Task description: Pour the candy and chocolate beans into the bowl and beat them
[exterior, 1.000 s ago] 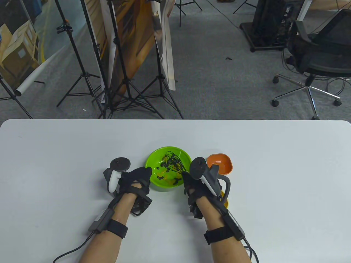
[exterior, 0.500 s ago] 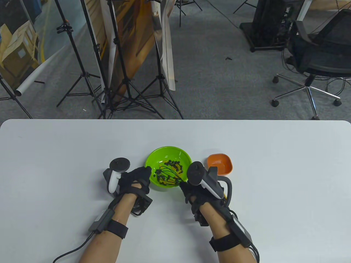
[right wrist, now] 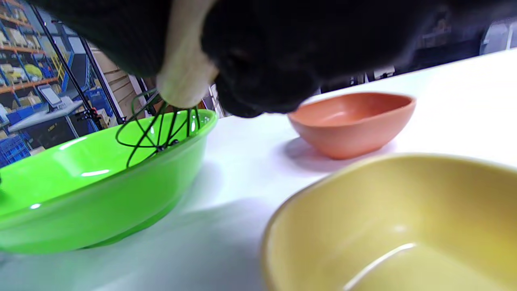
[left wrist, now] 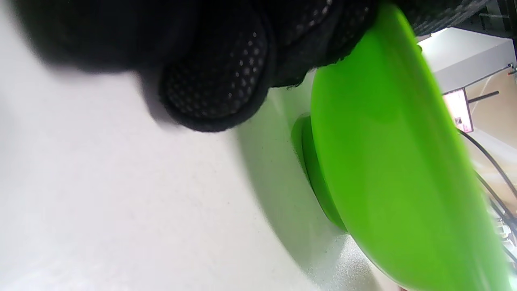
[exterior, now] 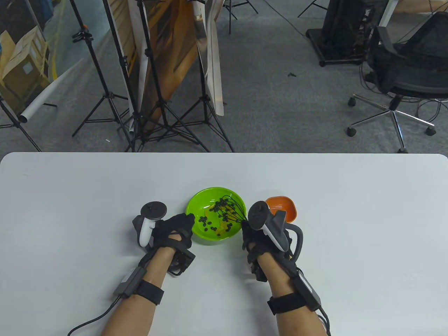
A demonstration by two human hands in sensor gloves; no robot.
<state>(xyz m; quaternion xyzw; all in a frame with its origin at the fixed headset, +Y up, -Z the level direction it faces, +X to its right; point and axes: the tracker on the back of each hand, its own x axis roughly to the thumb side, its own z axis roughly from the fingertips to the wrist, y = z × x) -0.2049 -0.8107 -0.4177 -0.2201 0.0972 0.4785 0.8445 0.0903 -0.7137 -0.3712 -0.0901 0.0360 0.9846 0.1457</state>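
Observation:
A bright green bowl [exterior: 196, 206] stands mid-table, with dark chocolate beans [exterior: 210, 224] and orange candy scattered inside. My left hand [exterior: 175, 229] grips the bowl's left rim; in the left wrist view its gloved fingers [left wrist: 218, 81] curl over the bowl's edge [left wrist: 383, 141]. My right hand [exterior: 253, 238] holds a whisk by its pale handle [right wrist: 183, 81]. The whisk's black wire head [exterior: 229, 210] sits in the right part of the bowl, among the beans. The same wire loops [right wrist: 153, 129] dip below the green rim [right wrist: 121, 178] in the right wrist view.
An empty orange bowl [exterior: 288, 206] stands just right of the green one, partly behind my right tracker. An empty yellow bowl [right wrist: 383, 226] lies close under my right wrist. The white table [exterior: 350, 227] ends at a far edge; tripods and an office chair stand beyond.
The whisk head swept from the bowl's lower left to its upper right, dragging beans along. My right hand shifted right and slightly away. The left hand stayed on the rim.

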